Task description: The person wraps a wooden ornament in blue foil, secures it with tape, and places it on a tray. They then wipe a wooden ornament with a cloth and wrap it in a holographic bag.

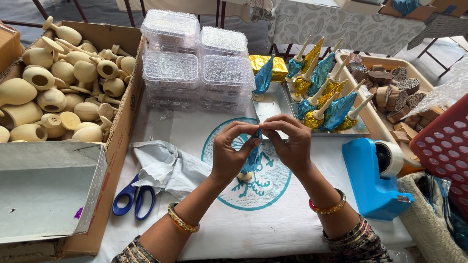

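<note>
Both hands meet over the middle of the white-clothed counter (273,229), forearms with gold bangles reaching in from the bottom edge. Fingers of the left hand (230,153) and the right hand (292,146) are curled and pinched together at the top of a small wooden piece wrapped in shiny blue foil (251,163), which hangs between the palms above a teal circular print on the cloth; its pale round base shows just below the foil. Left of the hands lie a crumpled grey cloth (168,165) and blue-handled scissors (134,197). Farther left, a cardboard box (122,141) holds a heap of bare pale wooden pieces (63,83). Behind the hands stand stacked clear plastic lidded boxes (195,61). Right of them, a metal tray (273,104) carries finished pieces in blue and gold foil (324,95). Just beside the right forearm sits a blue tape dispenser (375,175), with a red perforated basket (446,141) beyond it.
</note>
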